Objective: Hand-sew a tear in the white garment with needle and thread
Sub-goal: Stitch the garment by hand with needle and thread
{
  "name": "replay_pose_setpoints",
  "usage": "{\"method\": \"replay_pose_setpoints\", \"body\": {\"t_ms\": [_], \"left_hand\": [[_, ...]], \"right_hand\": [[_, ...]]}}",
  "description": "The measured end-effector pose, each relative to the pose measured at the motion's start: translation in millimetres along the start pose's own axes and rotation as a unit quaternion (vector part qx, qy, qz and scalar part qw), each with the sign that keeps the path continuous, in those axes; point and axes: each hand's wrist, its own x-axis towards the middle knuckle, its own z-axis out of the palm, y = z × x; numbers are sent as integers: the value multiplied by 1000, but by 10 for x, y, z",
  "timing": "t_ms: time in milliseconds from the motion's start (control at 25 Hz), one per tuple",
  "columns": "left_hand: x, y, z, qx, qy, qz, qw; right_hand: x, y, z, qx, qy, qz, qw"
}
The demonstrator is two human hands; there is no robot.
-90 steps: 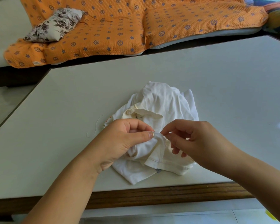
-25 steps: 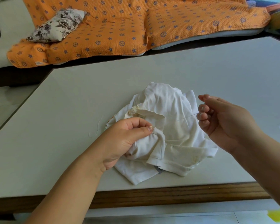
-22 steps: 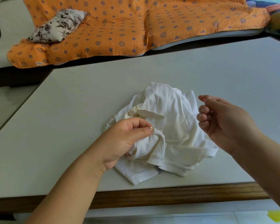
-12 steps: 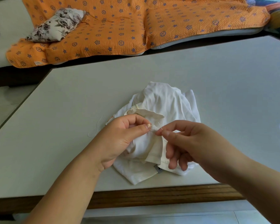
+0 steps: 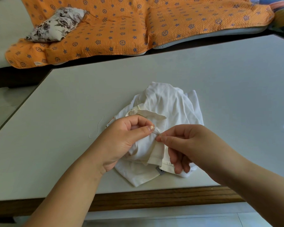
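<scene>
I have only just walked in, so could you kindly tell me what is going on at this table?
A person is hand-sewing a white garment that lies crumpled on the table. The left hand pinches up a fold of it, and the right hand pinches the needle, whose tip sits at that fold beside the left thumb. A loose thread lies on the table just left of the garment.

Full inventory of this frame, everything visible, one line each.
garment: one, white, crumpled on the table's near middle
needle: one, silvery, at the garment fold between the hands
loose thread: one, white, on the table left of the garment
table: one, pale grey top, wooden front edge
quilted cover: one, orange with blue motifs, behind the table
cushion: one, floral grey-white, on the cover's left
left hand: one, pinches the garment fold
right hand: one, pinches the needle
</scene>
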Motion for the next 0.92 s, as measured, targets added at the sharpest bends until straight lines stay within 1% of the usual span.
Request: {"method": "replay_pose_setpoints", "body": {"t_ms": [280,520,760,920], "left_hand": [[-3,18,11,21,-3,6,1000],[-9,7,6,13,1,1,1000],[-16,10,7,42,2,3,999],[-25,24,12,40,-6,2,999]], "right_hand": [[5,13,-7,-18,5,0,1000],[14,24,-3,-29,15,1,999],[21,40,21,-29,32,-13,999],[8,39,27,-22,37,-24,999]]}}
